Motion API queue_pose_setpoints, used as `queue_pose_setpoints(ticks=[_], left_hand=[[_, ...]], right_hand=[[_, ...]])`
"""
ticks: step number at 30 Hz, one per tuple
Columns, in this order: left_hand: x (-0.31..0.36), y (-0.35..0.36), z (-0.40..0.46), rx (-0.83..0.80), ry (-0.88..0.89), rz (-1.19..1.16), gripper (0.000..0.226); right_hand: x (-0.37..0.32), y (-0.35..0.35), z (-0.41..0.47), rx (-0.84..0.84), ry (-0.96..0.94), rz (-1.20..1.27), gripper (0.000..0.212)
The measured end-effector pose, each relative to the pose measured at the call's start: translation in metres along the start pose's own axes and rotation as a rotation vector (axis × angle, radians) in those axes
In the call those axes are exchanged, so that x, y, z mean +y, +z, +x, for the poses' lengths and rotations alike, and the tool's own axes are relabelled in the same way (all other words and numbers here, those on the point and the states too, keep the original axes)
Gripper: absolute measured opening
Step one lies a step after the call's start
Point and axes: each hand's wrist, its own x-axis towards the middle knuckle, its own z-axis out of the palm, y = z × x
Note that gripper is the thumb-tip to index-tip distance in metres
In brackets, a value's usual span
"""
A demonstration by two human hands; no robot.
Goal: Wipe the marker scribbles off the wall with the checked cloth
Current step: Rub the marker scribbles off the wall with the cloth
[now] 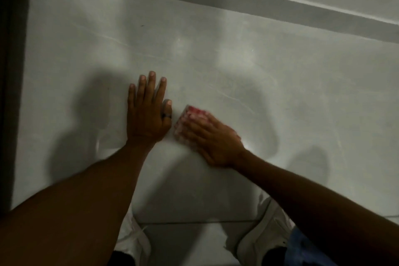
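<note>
My right hand [212,140] presses a folded red-and-white checked cloth [190,116] flat against the pale grey wall [216,60]; both are blurred by motion. My left hand [148,110] lies flat on the wall just left of the cloth, fingers spread, a dark ring on the thumb. Faint thin lines [235,98] cross the wall up and to the right of the cloth. I cannot make out clear marker scribbles in this dim light.
A dark vertical edge [13,93] borders the wall on the left. A grey band [237,0] runs across the top. Below, a tiled floor [183,242] shows, with two white shoes [136,242] [259,237] standing on it.
</note>
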Motion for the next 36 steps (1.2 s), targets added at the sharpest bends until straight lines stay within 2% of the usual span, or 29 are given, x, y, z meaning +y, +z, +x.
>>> queue_pose_setpoints(ticks=[1,3,5,6,7,8,10,11,12,13,14,17,19,25,30,33,36], left_hand=[[0.000,0.000,0.000,-0.001,-0.006,0.002,0.063],[0.000,0.000,-0.001,-0.001,-0.021,0.004,0.064],[0.000,0.001,-0.001,-0.006,-0.028,-0.012,0.065],[0.001,0.002,0.000,-0.002,-0.025,-0.015,0.065],[0.000,0.002,0.000,0.002,-0.022,-0.011,0.065],[0.000,0.002,0.000,0.006,-0.018,-0.005,0.065],[-0.002,0.003,-0.001,0.013,-0.006,0.006,0.064],[-0.002,0.003,-0.001,0.017,-0.004,0.009,0.064],[-0.003,0.004,-0.001,0.021,-0.002,0.009,0.064],[-0.003,0.004,-0.001,0.024,-0.004,0.006,0.064],[-0.003,0.004,-0.002,0.025,-0.009,0.001,0.064],[-0.002,0.004,-0.002,0.014,-0.014,-0.019,0.064],[-0.002,0.005,-0.002,0.013,-0.019,-0.014,0.064],[-0.004,0.007,-0.002,0.004,-0.004,-0.015,0.064],[-0.006,0.009,-0.003,-0.010,0.005,0.041,0.064],[-0.008,0.011,-0.003,-0.010,0.012,0.050,0.063],[-0.003,0.005,-0.004,-0.061,-0.004,0.071,0.061]], right_hand=[[0.012,-0.002,0.002,0.059,0.117,0.001,0.058],[0.031,-0.009,0.012,0.222,0.536,0.000,0.057],[0.040,-0.018,0.031,0.278,0.994,0.025,0.062],[0.037,-0.020,0.041,0.272,1.098,0.030,0.064],[0.030,-0.019,0.049,0.253,1.055,0.023,0.065],[0.021,-0.015,0.051,0.213,0.877,0.012,0.064],[0.009,-0.007,0.034,0.090,0.360,-0.016,0.063],[0.014,-0.005,0.017,0.042,0.179,-0.039,0.063],[0.024,-0.004,-0.001,0.026,0.109,-0.058,0.063],[0.034,-0.003,-0.016,0.055,0.156,-0.065,0.061],[0.042,-0.005,-0.028,0.113,0.296,-0.058,0.060],[0.049,-0.011,-0.042,0.220,0.857,-0.001,0.063],[0.049,-0.015,-0.037,0.204,0.970,0.008,0.068],[0.100,-0.039,0.004,0.215,1.058,0.047,0.070],[0.148,-0.062,0.075,0.203,1.022,0.096,0.076],[0.140,-0.069,0.116,0.189,0.859,0.065,0.069],[0.093,-0.059,0.122,0.090,0.678,0.078,0.072]])
